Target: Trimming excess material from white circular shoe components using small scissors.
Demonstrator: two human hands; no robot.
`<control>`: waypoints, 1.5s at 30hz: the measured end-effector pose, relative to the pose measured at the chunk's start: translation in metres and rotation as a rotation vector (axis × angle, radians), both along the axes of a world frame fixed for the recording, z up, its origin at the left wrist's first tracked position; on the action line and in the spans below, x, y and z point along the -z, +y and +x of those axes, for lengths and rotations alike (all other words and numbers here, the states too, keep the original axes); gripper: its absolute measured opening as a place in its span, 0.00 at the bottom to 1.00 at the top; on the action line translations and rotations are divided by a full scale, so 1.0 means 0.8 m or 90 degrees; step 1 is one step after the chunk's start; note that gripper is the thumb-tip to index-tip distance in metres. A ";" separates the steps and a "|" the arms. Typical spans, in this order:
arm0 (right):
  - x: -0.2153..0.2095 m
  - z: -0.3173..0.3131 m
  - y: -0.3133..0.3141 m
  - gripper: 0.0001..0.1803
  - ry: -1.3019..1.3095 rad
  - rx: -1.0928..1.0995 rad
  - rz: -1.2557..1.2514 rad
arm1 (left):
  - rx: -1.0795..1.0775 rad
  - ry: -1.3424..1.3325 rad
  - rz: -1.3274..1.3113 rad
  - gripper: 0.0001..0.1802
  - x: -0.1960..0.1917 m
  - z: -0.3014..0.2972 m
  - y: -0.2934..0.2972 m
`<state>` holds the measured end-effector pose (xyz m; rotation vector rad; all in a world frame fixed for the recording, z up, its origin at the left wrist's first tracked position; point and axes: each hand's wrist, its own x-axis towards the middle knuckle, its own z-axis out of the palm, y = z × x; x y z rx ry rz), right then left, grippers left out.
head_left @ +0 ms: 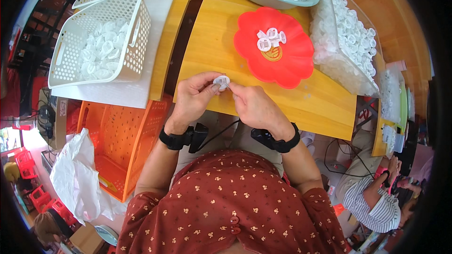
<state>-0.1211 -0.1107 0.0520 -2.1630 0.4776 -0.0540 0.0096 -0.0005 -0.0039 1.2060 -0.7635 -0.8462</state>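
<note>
A small round white plastic part is held just over the front of the yellow wooden table. My left hand pinches it from the left between thumb and fingers. From the right, my right hand has its fingers closed at the part's edge; the fingertips partly hide what they grip. Beyond my hands lies a red flower-shaped plate, with several similar white pieces in its middle.
At the left, a white perforated basket holds many white parts, above an orange crate. A teal basin and a clear bin, both full of parts, stand at the far right. Another person sits at the right.
</note>
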 end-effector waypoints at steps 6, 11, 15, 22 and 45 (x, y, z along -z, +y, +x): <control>0.017 -0.004 0.006 0.12 -0.031 0.071 0.084 | -0.056 0.020 -0.016 0.12 0.000 -0.009 -0.005; 0.025 -0.011 0.025 0.16 -0.083 0.181 0.253 | -0.103 0.005 -0.008 0.12 -0.002 -0.014 -0.006; 0.027 -0.009 0.029 0.18 -0.075 0.187 0.285 | -0.090 0.019 -0.025 0.12 -0.006 -0.014 -0.005; 0.034 -0.008 0.031 0.18 -0.074 0.198 0.286 | -0.078 0.041 -0.038 0.12 -0.002 -0.014 -0.006; 0.034 -0.002 0.039 0.11 -0.128 0.164 0.047 | -0.136 -0.103 0.026 0.13 -0.004 -0.020 -0.004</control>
